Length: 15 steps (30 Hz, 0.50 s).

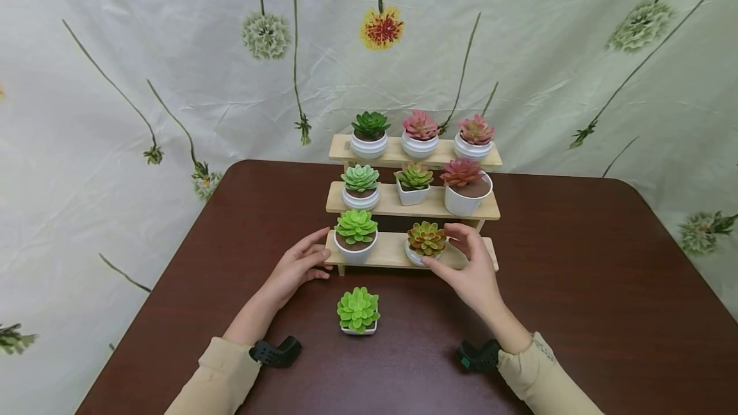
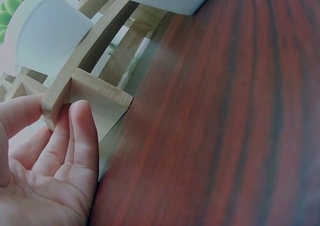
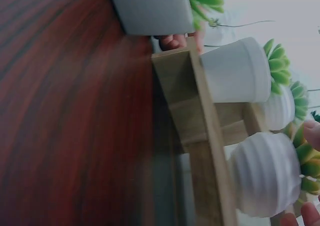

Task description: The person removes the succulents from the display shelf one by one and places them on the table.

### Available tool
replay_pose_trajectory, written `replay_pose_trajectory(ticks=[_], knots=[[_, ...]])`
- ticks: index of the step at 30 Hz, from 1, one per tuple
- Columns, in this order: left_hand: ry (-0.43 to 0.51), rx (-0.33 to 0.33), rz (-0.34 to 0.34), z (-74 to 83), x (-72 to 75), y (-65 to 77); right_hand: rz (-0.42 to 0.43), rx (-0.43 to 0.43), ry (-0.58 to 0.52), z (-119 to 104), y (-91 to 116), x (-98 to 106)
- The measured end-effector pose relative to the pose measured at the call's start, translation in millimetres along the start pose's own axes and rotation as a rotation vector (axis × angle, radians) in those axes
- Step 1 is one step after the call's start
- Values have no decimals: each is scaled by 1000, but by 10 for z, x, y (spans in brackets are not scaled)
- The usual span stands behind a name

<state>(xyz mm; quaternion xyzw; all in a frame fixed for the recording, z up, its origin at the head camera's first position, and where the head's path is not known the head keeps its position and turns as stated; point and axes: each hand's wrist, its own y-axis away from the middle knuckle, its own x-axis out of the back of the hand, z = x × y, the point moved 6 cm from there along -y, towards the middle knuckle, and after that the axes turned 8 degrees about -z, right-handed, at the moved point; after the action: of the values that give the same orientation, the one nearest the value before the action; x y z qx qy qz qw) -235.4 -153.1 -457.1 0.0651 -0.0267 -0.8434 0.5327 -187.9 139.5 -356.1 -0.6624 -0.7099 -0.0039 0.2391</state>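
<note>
A three-tier wooden shelf (image 1: 392,242) carries small potted succulents. My left hand (image 1: 301,263) grips the left end of its lowest board; in the left wrist view, the fingers (image 2: 84,136) curl under that board. On the same tier, my right hand (image 1: 474,272) holds an orange-green potted succulent (image 1: 426,240), thumb in front and fingers behind. Its ribbed white pot (image 3: 265,176) rests on the board in the right wrist view. Left of it on that tier stands a bright green succulent in a round white pot (image 1: 355,235). Another bright green succulent (image 1: 358,309), in a square pot, stands on the table before the shelf.
The middle tier (image 1: 392,207) bears a pale green succulent (image 1: 360,186), a green one (image 1: 414,182) and a red one (image 1: 467,186). Above are a dark green (image 1: 370,134) and two pink ones (image 1: 420,133). A floral cloth (image 1: 173,50) hangs behind the dark table (image 1: 576,274).
</note>
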Motion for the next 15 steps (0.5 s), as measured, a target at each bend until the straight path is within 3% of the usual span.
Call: replay_pose_trajectory(ticks=[6, 15], knots=[[0, -10, -6, 11, -7, -2, -35, -82, 8, 401, -31, -50], [-2, -20, -13, 9, -7, 0, -102, -123, 27, 541, -15, -132]])
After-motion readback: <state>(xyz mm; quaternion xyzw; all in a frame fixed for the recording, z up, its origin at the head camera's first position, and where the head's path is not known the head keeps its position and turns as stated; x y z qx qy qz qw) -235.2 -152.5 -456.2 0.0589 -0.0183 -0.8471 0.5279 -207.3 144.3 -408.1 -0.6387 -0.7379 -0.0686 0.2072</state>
